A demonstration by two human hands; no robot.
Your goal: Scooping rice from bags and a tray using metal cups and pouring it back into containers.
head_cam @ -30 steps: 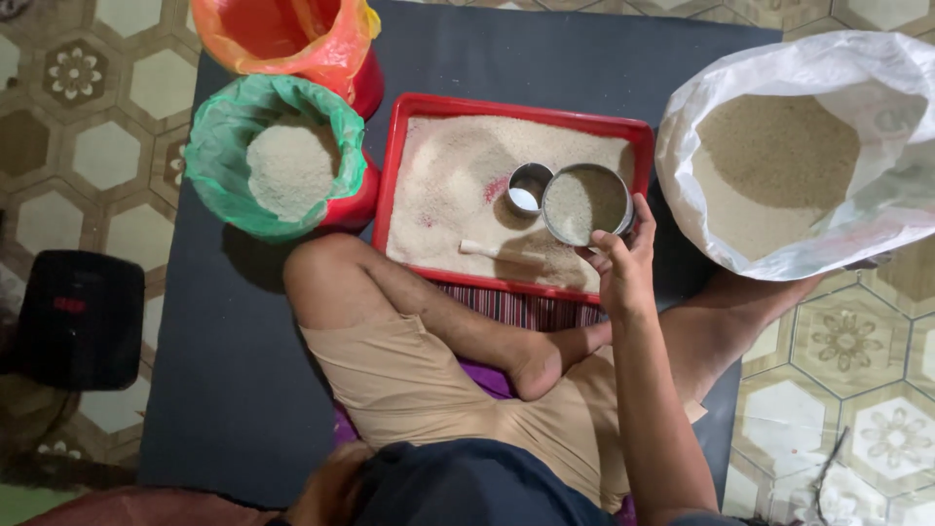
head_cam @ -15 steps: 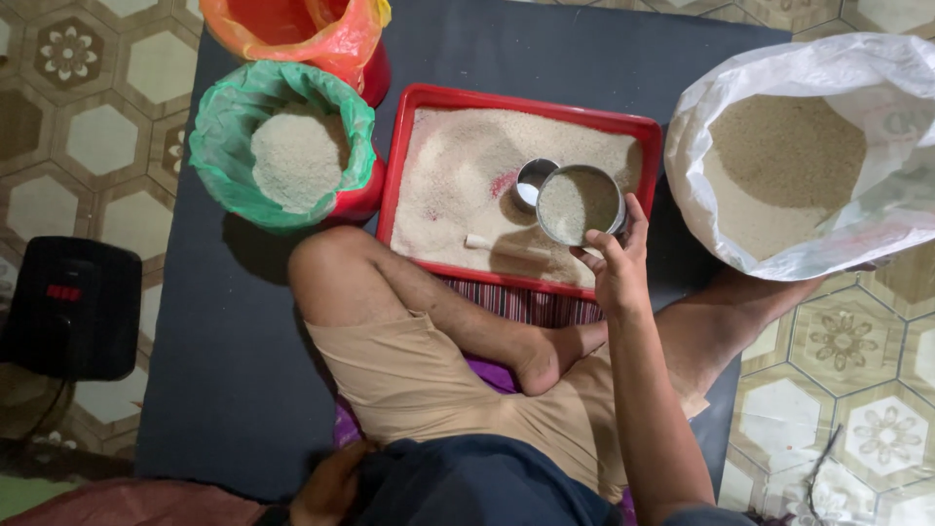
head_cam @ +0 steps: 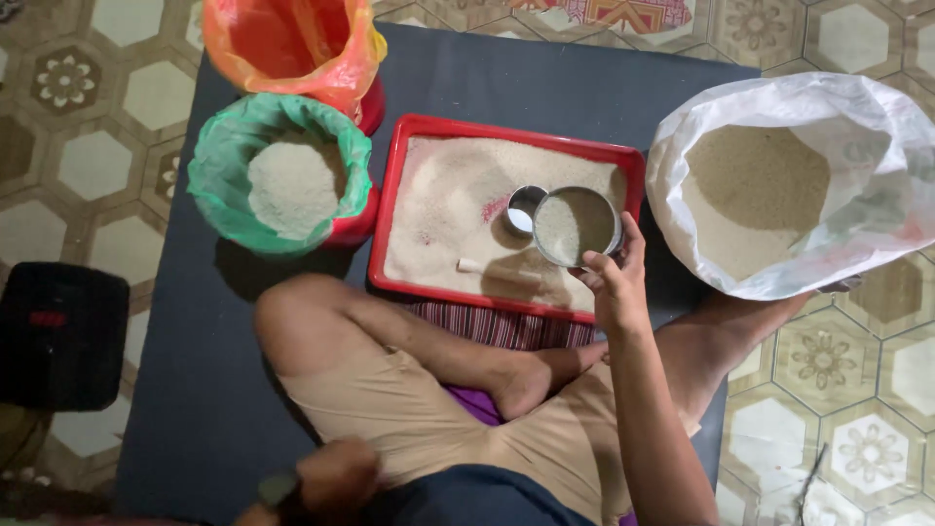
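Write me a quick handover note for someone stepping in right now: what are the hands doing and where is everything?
Right hand: grips the round metal sieve, part full of grain, above the red tray.
Left hand: low by the lap, blurred; what it holds cannot be told.
Small metal cup sits in the tray's grain beside the sieve.
Green-lined bucket holds a pale heap; orange-lined bucket stands behind it.
White sack on the right is open, with plenty of grain.
Done: a grain layer covers the tray. Left: the sieve's load and the sack.

Sieve (head_cam: pixel 577 226) held over tray (head_cam: pixel 506 131) on mat (head_cam: pixel 545 88), cup (head_cam: pixel 524 207) in tray, lined bucket (head_cam: pixel 282 180) left, open sack (head_cam: pixel 779 185) right
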